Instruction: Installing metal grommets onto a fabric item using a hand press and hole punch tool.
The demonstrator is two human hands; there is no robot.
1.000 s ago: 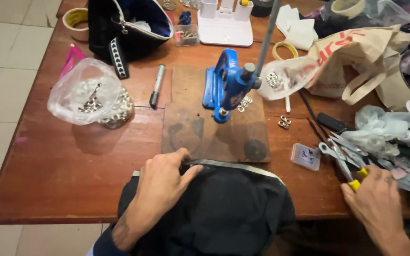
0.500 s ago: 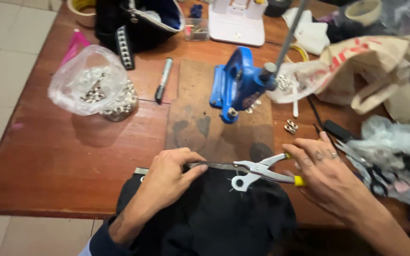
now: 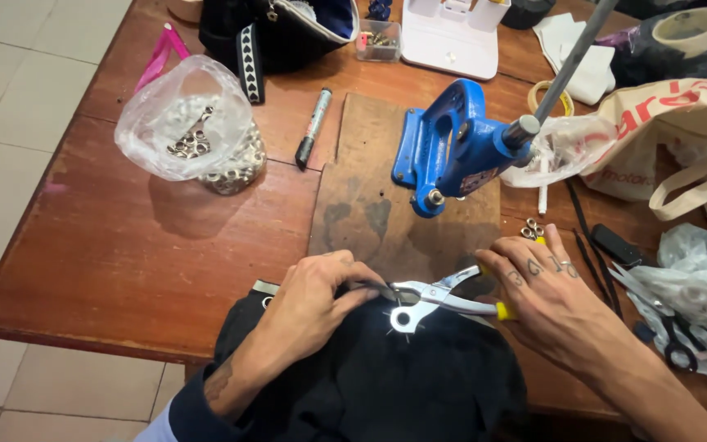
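Note:
My left hand (image 3: 312, 303) presses down on the upper edge of a black fabric piece (image 3: 386, 376) that lies over the table's near edge. My right hand (image 3: 546, 295) grips the yellow-tipped handles of silver revolving punch pliers (image 3: 427, 301). The pliers' jaws sit at the fabric's edge, right beside my left fingertips. Just behind them a worn wooden board (image 3: 370, 213) carries a blue hand press (image 3: 452, 147) with a grey lever.
A clear bag of metal eyelets (image 3: 198, 135) stands at the left, a black marker (image 3: 314, 127) beside it. Loose eyelets (image 3: 531, 231), plastic bags, scissors (image 3: 673, 344) and a beige tote bag (image 3: 681, 131) crowd the right. A black bag (image 3: 280, 29) and white box (image 3: 456, 29) sit at the back.
My right hand picked up the punch pliers from the right side of the table and carried them left to the fabric's edge. My left hand stayed on the fabric.

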